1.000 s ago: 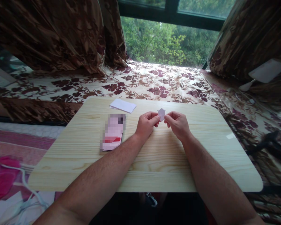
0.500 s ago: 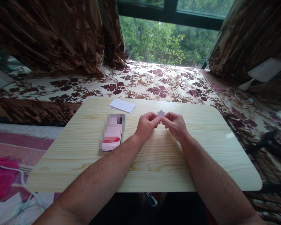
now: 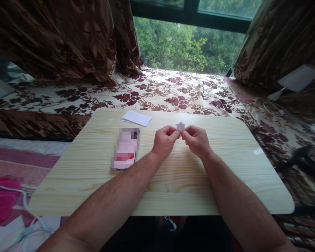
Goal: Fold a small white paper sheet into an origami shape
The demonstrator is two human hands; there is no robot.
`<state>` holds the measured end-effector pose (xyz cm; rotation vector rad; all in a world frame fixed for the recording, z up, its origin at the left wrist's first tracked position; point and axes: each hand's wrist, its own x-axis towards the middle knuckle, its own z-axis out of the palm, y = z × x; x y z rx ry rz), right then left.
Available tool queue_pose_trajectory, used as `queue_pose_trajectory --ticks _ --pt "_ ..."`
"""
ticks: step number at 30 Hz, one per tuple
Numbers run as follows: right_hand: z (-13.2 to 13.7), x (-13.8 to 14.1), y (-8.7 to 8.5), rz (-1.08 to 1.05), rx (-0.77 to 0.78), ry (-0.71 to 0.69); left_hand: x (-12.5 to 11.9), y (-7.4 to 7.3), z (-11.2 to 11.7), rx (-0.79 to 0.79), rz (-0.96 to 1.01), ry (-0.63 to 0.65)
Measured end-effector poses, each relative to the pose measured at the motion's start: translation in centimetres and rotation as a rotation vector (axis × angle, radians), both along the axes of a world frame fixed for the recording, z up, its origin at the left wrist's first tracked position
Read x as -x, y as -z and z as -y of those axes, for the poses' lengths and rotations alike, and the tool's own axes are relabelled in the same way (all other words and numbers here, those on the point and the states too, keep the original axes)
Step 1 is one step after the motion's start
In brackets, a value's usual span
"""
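Note:
A small piece of folded white paper (image 3: 181, 126) is pinched between my two hands above the far half of the table, its pointed top facing away from me. My left hand (image 3: 165, 139) grips its left lower edge with thumb and fingers. On the opposite side, my right hand (image 3: 196, 140) pinches the right lower edge, fingers curled in. The paper's bottom is partly hidden by my fingertips. Left of my left hand lies a phone (image 3: 125, 148) with a lit, blurred-out screen. Beyond the phone rests a stack of white paper (image 3: 137, 118).
The light wooden table (image 3: 183, 203) has rounded corners. Behind it runs a ledge with floral cloth (image 3: 173, 87) below a window. A white lamp (image 3: 299, 78) stands at the right. White cables (image 3: 26, 199) and a pink cloth (image 3: 4, 199) lie low on the left.
Hardly anything differs. Both hands keep their pinch on the folded paper, with only a very slight shift of the fingers.

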<state>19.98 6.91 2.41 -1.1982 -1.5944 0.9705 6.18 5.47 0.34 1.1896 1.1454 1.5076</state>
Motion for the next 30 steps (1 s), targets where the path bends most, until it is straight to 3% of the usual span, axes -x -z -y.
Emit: queue_pose_trajectory --ticks 5,14,30 --pt "-0.16 -0.16 0.01 -0.082 0.069 -0.012 0.07 0.50 -0.13 0.024 0.022 0.017" --pt "-0.29 -0.24 0.21 -0.212 0.182 -0.040 -0.05 -0.05 -0.14 0.092 0.149 0.082" --pt "-0.33 -0.29 0.33 -0.216 0.192 -0.036 0.00 0.39 -0.34 0.082 0.165 0.091"
